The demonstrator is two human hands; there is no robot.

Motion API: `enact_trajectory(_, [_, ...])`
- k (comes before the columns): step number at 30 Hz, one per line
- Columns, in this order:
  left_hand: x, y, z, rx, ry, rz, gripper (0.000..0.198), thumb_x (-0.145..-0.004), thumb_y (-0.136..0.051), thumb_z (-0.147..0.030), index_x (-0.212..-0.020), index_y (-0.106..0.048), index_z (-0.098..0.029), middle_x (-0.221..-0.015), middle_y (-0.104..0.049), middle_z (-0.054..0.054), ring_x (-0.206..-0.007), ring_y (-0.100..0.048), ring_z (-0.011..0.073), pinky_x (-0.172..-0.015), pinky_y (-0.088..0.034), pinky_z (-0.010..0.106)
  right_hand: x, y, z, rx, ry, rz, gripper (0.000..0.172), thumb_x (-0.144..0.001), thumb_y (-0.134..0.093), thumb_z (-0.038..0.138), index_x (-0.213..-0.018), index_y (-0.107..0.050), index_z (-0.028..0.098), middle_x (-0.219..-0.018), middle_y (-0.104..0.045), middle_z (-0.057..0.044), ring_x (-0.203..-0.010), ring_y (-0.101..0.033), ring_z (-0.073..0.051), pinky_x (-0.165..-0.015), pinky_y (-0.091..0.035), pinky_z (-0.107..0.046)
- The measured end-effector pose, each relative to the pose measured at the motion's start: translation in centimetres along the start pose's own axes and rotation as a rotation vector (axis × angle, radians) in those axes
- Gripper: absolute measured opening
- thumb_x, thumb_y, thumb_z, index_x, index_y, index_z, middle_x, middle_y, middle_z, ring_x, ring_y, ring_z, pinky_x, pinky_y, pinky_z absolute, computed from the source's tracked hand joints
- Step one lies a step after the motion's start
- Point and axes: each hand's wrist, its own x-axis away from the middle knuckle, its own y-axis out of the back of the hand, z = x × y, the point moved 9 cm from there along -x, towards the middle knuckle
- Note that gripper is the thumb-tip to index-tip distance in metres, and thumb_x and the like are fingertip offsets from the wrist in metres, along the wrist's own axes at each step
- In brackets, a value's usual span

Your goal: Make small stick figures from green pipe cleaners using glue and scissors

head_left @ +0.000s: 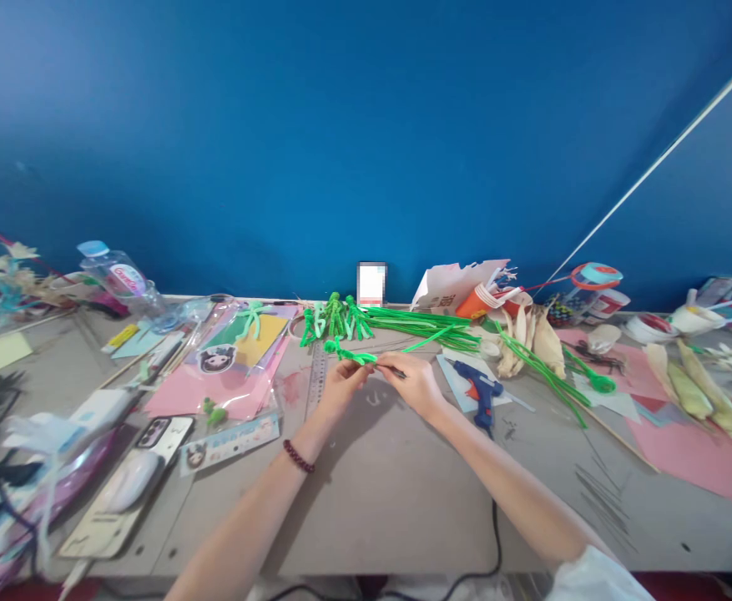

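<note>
Above the middle of the desk, my left hand (342, 381) pinches a bent green pipe cleaner piece (358, 357), with a curled knob at its left end and a paler tip to the right. Close beside it, my right hand (414, 382) is closed at that paler end, fingertips pressed together; a small dark bit shows at them, too small to name. Just behind stand several twisted green pipe cleaner shapes (335, 317). A bundle of straight green pipe cleaners (425, 324) lies behind my right hand. A metal ruler (317, 380) lies left of my left hand.
A blue glue gun (482, 391) rests right of my right hand, its cord running to the front edge. Pink paper (181, 388), a phone (131, 492) and a plastic bottle (118, 271) are leftward. Corn husks (532, 342) and a paper cup (479, 302) stand right, before the blue wall (366, 142).
</note>
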Motion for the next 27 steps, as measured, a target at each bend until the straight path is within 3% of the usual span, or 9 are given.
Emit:
enact_trajectory(5, [-0.1, -0.2, 0.1, 0.029, -0.007, 0.033, 0.029, -0.061, -0.074, -0.038, -0.055, -0.059, -0.014, -0.053, -0.052, -0.001, -0.052, -0.045, 0.0088, -0.052, -0.033, 0.022, 0.0, 0.0, 0.6, 0.024, 0.056, 0.000, 0.016, -0.085, -0.054, 0.020, -0.088, -0.069, 0.022, -0.089, -0.071, -0.004, -0.085, -0.066, -0.018, -0.079, -0.051, -0.028])
enact_trajectory(16, [-0.2, -0.2, 1.7, 0.103, 0.056, 0.044, 0.025, -0.059, -0.075, -0.034, -0.055, -0.059, -0.015, -0.053, -0.053, -0.002, -0.052, -0.045, 0.0085, -0.052, -0.033, 0.021, 0.0, 0.0, 0.1, 0.019, 0.019, 0.005, 0.015, -0.084, -0.056, 0.020, -0.088, -0.071, 0.022, -0.090, -0.072, -0.004, -0.085, -0.067, -0.019, -0.080, -0.051, -0.029])
enact_trajectory(21, [-0.3, -0.4, 1.7, 0.069, 0.023, 0.066, 0.018, -0.059, -0.073, -0.029, -0.059, -0.062, -0.015, -0.053, -0.052, -0.002, -0.051, -0.044, 0.0090, -0.051, -0.034, 0.022, 0.0, -0.1, -0.6, -0.055, -0.089, 0.016, 0.016, -0.084, -0.056, 0.022, -0.085, -0.072, 0.022, -0.082, -0.072, -0.004, -0.074, -0.067, -0.018, -0.071, -0.052, -0.028])
enact_trajectory(27, [-0.1, -0.4, 1.0, 0.016, -0.037, 0.031, 0.015, -0.059, -0.070, -0.027, -0.063, -0.062, -0.015, -0.054, -0.055, -0.002, -0.049, -0.043, 0.0082, -0.049, -0.034, 0.021, 0.4, -0.6, -2.3, -0.277, -0.349, 0.007, 0.016, -0.081, -0.056, 0.027, -0.079, -0.071, 0.020, -0.071, -0.070, -0.003, -0.062, -0.066, -0.017, -0.062, -0.053, -0.027])
